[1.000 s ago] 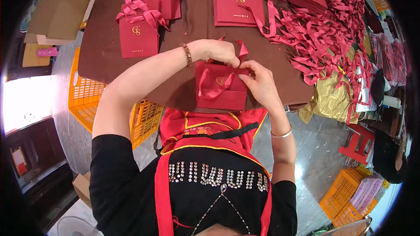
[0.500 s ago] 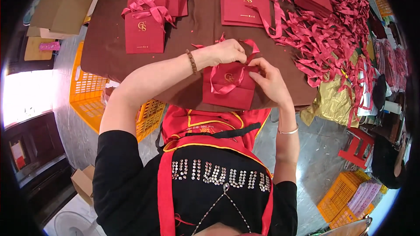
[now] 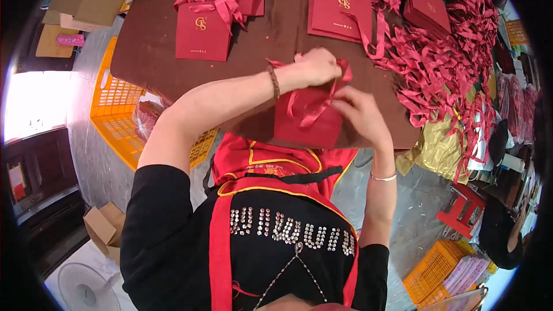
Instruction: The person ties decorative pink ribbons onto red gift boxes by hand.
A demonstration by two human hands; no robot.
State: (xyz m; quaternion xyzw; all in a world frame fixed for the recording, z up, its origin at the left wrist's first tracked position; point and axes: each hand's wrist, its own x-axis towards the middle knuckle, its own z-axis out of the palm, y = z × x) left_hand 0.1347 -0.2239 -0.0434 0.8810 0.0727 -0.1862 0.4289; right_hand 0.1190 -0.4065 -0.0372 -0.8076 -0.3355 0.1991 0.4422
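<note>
A small red paper gift bag (image 3: 310, 129) lies at the table's near edge in front of me, its front panel blurred. My left hand (image 3: 318, 68) bends over the bag's top, fingers closed on its red ribbon (image 3: 345, 72). My right hand (image 3: 363, 114) is at the bag's right side, thumb and fingers pinched on the ribbon near the top edge. A loop of the ribbon hangs across the bag's front. The fingertips of both hands are partly hidden.
Finished-looking red bags with ribbons (image 3: 203, 33) lie at the back left. Flat red bags (image 3: 343, 11) are stacked at the back, others (image 3: 427, 10) further right. A heap of red ribbons (image 3: 429, 66) covers the table's right side. Orange crates (image 3: 118, 101) stand below the left edge.
The view has shifted slightly. My hands have drawn a little apart at the bag's top, and the ribbon loop on its front has changed shape.
</note>
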